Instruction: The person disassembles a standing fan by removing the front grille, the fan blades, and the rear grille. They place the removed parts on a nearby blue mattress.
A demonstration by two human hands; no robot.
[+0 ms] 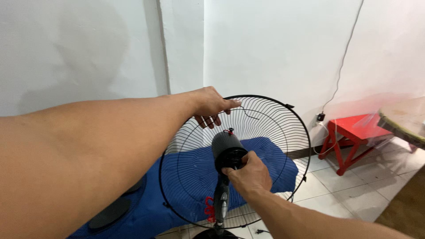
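A black standing fan stands in front of me with its round wire rear guard (283, 132) facing away. My left hand (211, 104) reaches over the top of the guard, fingers pinched on the wires near its upper rim. My right hand (249, 173) grips the back of the black motor housing (226, 148) from below. A red part (229, 131) sits on top of the housing. The fan's pole (220, 203) with its control panel runs down to the base (214, 233). No blades are visible on the fan.
A blue cushion (270, 155) lies on the tiled floor behind the fan, with dark fan parts (108, 214) resting on it at left. A red stool (354, 132) stands at right by a wall socket (320, 117) with a cable. A round table edge (405, 121) juts in at far right.
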